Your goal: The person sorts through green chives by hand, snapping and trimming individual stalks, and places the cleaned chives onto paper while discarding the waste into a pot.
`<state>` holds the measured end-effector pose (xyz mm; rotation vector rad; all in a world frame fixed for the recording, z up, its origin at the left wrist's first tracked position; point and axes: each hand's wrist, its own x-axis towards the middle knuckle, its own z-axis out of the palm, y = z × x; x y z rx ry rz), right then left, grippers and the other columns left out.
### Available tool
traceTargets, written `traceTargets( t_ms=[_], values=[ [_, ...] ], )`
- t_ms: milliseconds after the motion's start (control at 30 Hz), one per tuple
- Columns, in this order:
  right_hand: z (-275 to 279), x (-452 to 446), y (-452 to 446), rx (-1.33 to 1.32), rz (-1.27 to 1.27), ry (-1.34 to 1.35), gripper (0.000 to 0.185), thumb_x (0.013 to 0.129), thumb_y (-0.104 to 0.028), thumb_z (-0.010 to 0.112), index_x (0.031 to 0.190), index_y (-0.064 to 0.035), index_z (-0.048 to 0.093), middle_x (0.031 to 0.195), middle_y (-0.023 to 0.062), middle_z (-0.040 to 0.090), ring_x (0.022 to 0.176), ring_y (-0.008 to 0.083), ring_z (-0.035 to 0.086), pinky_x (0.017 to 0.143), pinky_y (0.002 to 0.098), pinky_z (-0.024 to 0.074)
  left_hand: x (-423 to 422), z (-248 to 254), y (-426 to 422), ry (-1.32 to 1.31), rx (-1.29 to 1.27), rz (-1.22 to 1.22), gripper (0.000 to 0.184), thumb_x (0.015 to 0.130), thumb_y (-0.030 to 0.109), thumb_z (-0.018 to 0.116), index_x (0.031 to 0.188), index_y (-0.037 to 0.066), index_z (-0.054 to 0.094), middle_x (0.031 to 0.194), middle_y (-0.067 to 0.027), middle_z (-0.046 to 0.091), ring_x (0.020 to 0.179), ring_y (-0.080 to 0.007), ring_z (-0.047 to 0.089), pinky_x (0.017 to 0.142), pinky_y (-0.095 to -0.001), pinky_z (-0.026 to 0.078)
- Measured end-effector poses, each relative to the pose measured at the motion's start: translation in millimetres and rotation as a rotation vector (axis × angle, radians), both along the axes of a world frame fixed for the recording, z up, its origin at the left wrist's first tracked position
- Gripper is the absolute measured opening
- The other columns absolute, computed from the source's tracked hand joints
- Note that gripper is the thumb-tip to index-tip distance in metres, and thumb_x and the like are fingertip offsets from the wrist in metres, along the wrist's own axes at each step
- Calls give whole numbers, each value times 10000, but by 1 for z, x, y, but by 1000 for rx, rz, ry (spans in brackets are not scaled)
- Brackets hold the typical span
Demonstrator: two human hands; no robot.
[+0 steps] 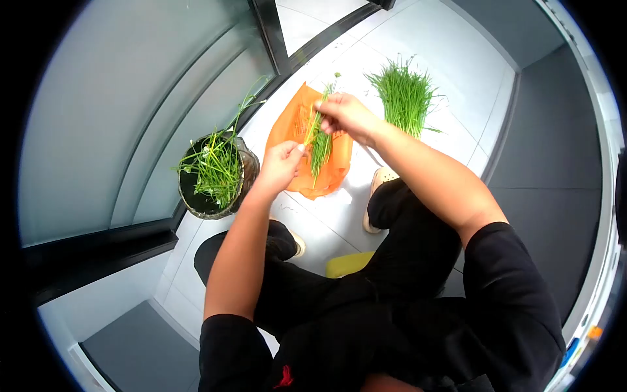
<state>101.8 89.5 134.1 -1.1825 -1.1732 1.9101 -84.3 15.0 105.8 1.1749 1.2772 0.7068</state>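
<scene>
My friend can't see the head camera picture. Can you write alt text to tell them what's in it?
A person's left hand and right hand pinch thin yellow-green stalks over an orange bag on a pale floor. A heap of long green stalks lies to the right, and a pot of green stems stands to the left.

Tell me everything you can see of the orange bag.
The orange bag looks like thin, crinkled plastic, with uneven edges and darker printing too small to read. It lies spread on the pale tiled floor, between the dark pot and the large green bunch. Loose green stalks lie on its middle. The left hand and right hand are over it with a yellowish stalk; whether either touches it, I cannot tell.
</scene>
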Motion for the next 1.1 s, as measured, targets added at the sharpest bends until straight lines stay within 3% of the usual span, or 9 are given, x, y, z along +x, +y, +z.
traceTargets(
  t_ms=[200,300,333,400,467,567,633,1000,1100],
  values=[
    [22,56,46,177,-503,252,203,873,-188,504,933,3,538,757,49,563,651,112,542,590,255,463,-27,23,0,156,88,32,186,889,160,494,820,-1,553,556,43,426,476,-52,373,449,-208,335],
    [22,67,57,377,-763,-237,271,836,-212,527,983,13,568,851,97,609,706,170,583,633,301,477,-31,24,4,-9,92,203,175,878,157,513,850,-11,556,575,28,479,500,-43,427,489,-198,383],
    [14,65,57,375,-763,-237,271,836,-212,527,983,13,568,851,97,609,706,170,583,633,301,477,-29,25,7,-9,91,203,175,878,157,513,850,-11,556,575,28,479,500,-43,427,489,-198,383],
    [-4,56,46,511,-174,-687,221,843,-217,528,934,-27,597,789,60,584,676,124,553,626,243,452,-19,29,8,-60,234,274,180,882,160,511,856,-12,557,587,21,484,503,-44,428,492,-195,385],
    [-33,30,27,848,371,-608,198,824,-238,566,865,-53,623,723,27,588,598,111,537,587,232,447,-9,30,11,-118,237,291,182,884,164,511,855,-10,558,598,18,489,511,-42,432,498,-188,386],
    [8,-4,-4,675,704,-622,224,829,-270,577,839,-48,604,637,8,550,523,92,487,532,220,421,2,28,14,-216,275,322,176,882,162,518,844,-6,557,603,24,486,514,-31,430,484,-183,378],
    [14,-15,-9,192,289,20,253,848,-286,567,812,-36,578,605,4,507,510,70,448,488,217,387,11,31,11,-138,253,280,176,885,165,510,843,2,560,596,26,483,511,-37,426,492,-185,368],
    [31,13,15,186,-288,128,242,881,-255,522,873,-16,558,589,-8,490,521,69,454,496,193,366,10,33,6,-30,218,118,176,878,143,501,828,-9,575,613,14,504,539,-38,440,496,-188,360],
    [38,19,11,196,-206,136,250,877,-264,529,876,-16,557,605,-10,501,538,69,459,522,189,372,15,36,7,-78,229,163,150,881,131,492,846,0,555,618,3,507,556,-56,460,545,-204,390]
  ],
)
